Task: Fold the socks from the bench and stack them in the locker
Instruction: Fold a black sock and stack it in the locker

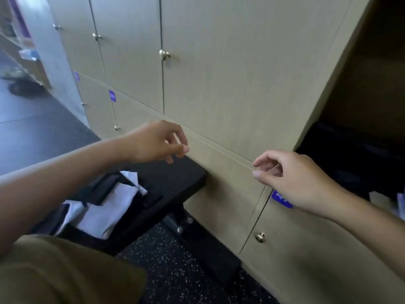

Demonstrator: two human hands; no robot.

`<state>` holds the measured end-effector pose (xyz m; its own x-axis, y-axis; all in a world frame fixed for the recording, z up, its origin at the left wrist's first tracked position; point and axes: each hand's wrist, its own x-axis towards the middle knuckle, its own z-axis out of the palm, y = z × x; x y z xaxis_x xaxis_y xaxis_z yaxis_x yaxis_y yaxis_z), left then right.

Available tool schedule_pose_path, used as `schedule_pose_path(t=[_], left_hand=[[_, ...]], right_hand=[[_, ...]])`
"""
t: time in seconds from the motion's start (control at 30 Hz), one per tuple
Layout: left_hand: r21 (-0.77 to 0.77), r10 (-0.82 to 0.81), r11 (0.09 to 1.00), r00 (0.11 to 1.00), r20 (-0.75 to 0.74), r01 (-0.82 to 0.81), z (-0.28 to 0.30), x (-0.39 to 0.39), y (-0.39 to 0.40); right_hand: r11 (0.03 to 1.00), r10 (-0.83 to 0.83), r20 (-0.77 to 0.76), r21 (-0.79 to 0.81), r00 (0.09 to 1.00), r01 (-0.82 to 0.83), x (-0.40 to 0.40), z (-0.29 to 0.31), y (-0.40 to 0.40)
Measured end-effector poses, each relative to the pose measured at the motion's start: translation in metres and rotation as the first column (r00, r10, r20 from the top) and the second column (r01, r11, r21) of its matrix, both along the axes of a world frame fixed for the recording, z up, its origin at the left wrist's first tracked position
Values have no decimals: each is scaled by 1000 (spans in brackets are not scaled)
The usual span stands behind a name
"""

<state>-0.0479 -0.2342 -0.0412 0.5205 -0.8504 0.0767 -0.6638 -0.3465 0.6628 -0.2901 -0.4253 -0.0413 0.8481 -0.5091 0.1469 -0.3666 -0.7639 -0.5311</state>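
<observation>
Left hand (153, 141): yours, fingers loosely curled, holding nothing, above the desk's (175, 181) far edge.
Right hand (291, 178): loosely curled, bare, before the locker doors (230, 84).
Socks (105, 207): white and black heap on the desk, below your left forearm.
Open locker (361, 128): dark opening just right of your right hand.

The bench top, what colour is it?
Black bench, seen from the head view.

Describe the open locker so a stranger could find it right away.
Follow the wall of beige lockers to its right end, past the bench. The open locker is there: its door is swung out and its inside is dark, while every neighbour is shut.
</observation>
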Motion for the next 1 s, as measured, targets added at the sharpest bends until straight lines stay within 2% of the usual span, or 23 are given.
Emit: schedule_pose_path(t=[0.27,0.4,0.53,0.6,0.8,1.0], left_hand=[[125,133,983,990,48,-138,-7,38,57],[278,113,951,988,102,-138,-15,57,71],[539,31,839,996,84,-72,-19,67,81],[618,6,784,996,87,-59,-22,73,85],[722,-11,691,998,68,-41,-26,82,93],[725,-5,685,994,108,-75,-34,89,94]], right_hand=[[993,119,-70,13,990,-118,42,-18,27],[987,163,-114,36,980,-159,59,-30,37],[980,190,-135,87,972,-179,81,-44,46],[975,205,-142,112,969,-190,93,-52,50],[963,236,-162,174,958,-208,134,-80,66],[954,214,-216,258,953,-156,166,-110,81]])
